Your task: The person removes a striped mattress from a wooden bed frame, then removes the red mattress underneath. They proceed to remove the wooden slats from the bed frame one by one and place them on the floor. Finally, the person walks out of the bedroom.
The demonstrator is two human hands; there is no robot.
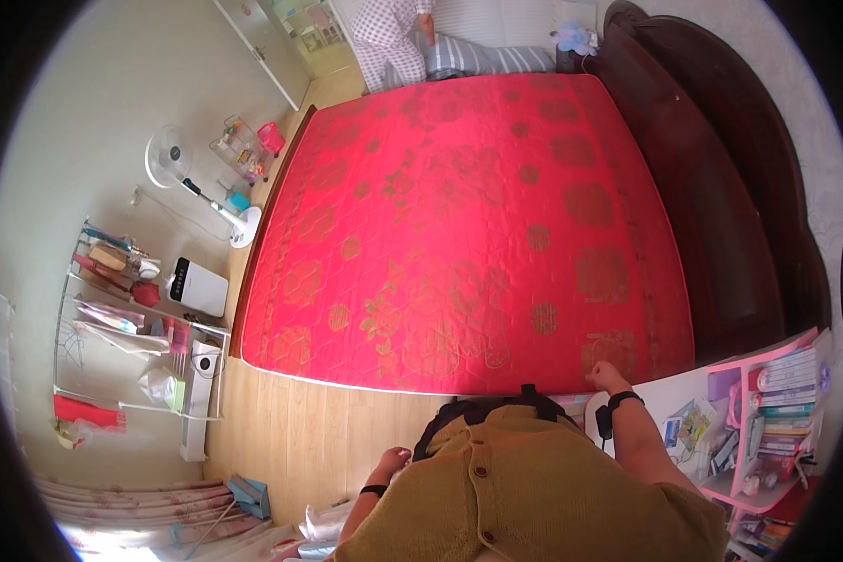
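Note:
A large red mattress (431,234) with gold patterns fills the middle, its near edge just in front of my body. My right hand (611,377) is over its near right corner, fingers curled in, with nothing visible in them. I cannot tell whether it touches the red cover. My left hand (392,460) hangs low by my side, left of a dark bag (450,418) at my waist. Its fingers are curled too, and no object shows in them. Dark bands circle both wrists.
A dark wooden headboard (721,187) runs along the right. Beyond the far edge stands a person (389,42) in checked clothes beside grey striped bedding (487,58). Left are a white fan (244,227), an air purifier (199,287) and a rack (112,342). A pink bookshelf (745,421) stands near right.

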